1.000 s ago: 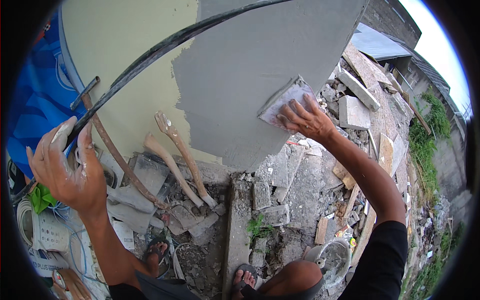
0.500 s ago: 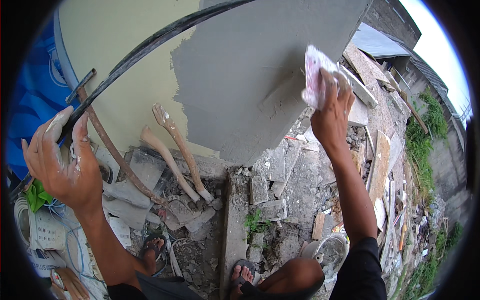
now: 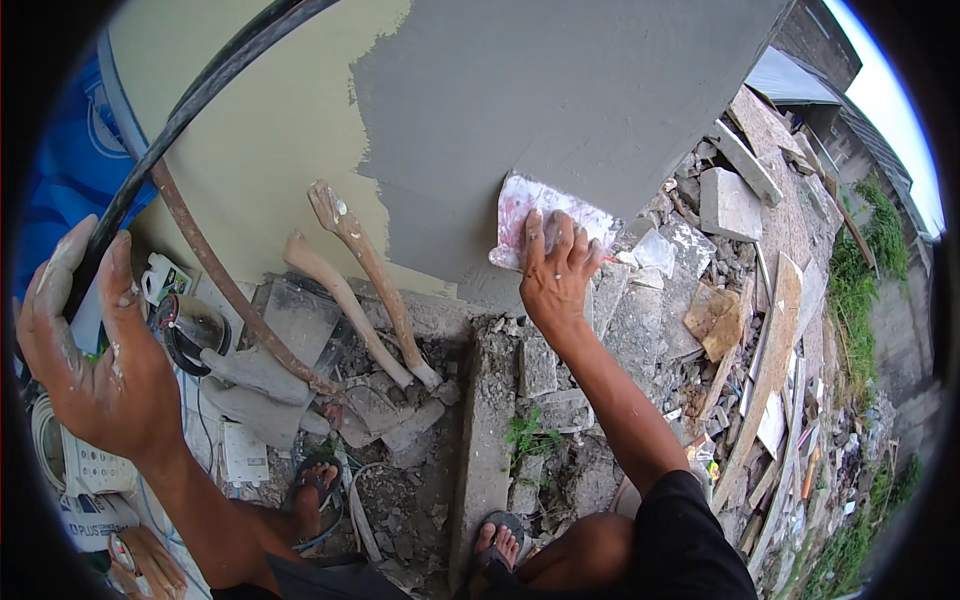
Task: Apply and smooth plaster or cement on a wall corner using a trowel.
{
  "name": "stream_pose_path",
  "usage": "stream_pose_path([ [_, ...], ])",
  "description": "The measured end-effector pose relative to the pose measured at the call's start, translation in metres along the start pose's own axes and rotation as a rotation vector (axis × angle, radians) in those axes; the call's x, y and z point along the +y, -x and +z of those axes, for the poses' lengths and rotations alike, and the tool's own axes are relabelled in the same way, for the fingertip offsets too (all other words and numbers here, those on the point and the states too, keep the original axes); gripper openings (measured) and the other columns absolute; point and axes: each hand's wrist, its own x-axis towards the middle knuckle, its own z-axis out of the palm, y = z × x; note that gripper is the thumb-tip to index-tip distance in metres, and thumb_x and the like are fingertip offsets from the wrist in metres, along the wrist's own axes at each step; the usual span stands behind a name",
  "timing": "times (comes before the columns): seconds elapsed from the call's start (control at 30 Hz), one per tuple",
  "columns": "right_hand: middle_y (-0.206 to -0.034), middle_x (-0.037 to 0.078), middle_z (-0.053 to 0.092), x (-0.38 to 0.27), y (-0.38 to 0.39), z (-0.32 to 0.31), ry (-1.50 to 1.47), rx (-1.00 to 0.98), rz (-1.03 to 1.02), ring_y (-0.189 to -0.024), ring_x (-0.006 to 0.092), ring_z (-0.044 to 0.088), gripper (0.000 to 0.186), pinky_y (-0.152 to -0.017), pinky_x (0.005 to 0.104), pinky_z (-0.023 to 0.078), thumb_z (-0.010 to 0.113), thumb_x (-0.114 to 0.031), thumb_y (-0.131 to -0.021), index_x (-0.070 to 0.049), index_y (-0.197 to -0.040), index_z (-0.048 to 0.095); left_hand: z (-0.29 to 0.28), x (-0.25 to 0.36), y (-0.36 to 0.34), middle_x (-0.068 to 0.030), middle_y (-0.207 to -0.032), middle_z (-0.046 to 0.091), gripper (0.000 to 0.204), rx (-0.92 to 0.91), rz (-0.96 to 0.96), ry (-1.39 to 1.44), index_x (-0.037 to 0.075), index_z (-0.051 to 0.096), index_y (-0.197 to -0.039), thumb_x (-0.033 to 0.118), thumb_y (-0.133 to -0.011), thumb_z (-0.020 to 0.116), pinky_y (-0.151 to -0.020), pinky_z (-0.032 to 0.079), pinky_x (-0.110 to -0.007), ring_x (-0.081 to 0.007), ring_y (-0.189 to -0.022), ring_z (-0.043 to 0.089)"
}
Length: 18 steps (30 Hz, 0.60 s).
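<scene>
My right hand [image 3: 556,272] grips a flat, pink-and-white smeared spreader [image 3: 518,212]. It presses it against the lower part of the grey coating on the wall [image 3: 480,110], near the wall's bottom corner. Left of the coating's ragged edge, the wall surface is pale yellow [image 3: 250,150]. My left hand [image 3: 95,360], marked with white smears, is cupped round a thick black cable [image 3: 150,160], which runs between its thumb and fingers. The cable crosses in front of the wall from the upper middle.
Two wooden handles [image 3: 365,270] and a rusty bent bar [image 3: 230,290] lean by the wall base. A concrete ledge [image 3: 485,420] runs between my feet. Rubble and broken boards [image 3: 765,360] cover the right side. A white power strip [image 3: 95,465] lies lower left.
The spreader in my right hand has moved left and down across the grey coating. My left hand has shifted slightly left and down with the cable, and the view has turned somewhat.
</scene>
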Motion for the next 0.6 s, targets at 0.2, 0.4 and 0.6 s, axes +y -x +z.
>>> stream_pose_path([
  [0.2, -0.141, 0.018, 0.031, -0.006, 0.058, 0.046, 0.036, -0.142, -0.063, -0.126, 0.0406, 0.031, 0.055, -0.102, 0.0651, 0.023, 0.050, -0.015, -0.086, -0.013, -0.141, 0.040, 0.013, 0.002, 0.006, -0.0123, -0.104, 0.065, 0.019, 0.028, -0.046, 0.053, -0.003, 0.065, -0.104, -0.001, -0.085, 0.066, -0.082, 0.054, -0.032, -0.0199, -0.094, 0.062],
  [0.4, -0.139, 0.014, 0.038, -0.007, 0.102, 0.042, 0.018, -0.455, -0.195, -0.124, 0.0363, 0.038, 0.052, -0.098, 0.0677, 0.027, 0.047, -0.020, -0.087, -0.012, -0.138, 0.042, 0.003, -0.003, -0.005, -0.0045, -0.101, 0.067, 0.020, 0.015, 0.165, -0.029, 0.005, 0.067, -0.101, 0.005, -0.081, 0.071, -0.101, 0.035, -0.045, -0.0213, -0.099, 0.059],
  [0.6, -0.127, 0.025, 0.048, 0.009, 0.022, -0.071, -0.357, -0.245, -0.012, -0.113, 0.0406, 0.047, 0.056, -0.100, 0.0560, 0.035, 0.051, -0.002, -0.080, -0.004, -0.135, 0.044, -0.011, -0.023, -0.016, -0.0077, -0.101, 0.066, 0.018, 0.133, 0.166, -0.130, 0.003, 0.065, -0.102, 0.003, -0.084, 0.067, -0.106, 0.032, -0.050, -0.0237, -0.100, 0.059],
])
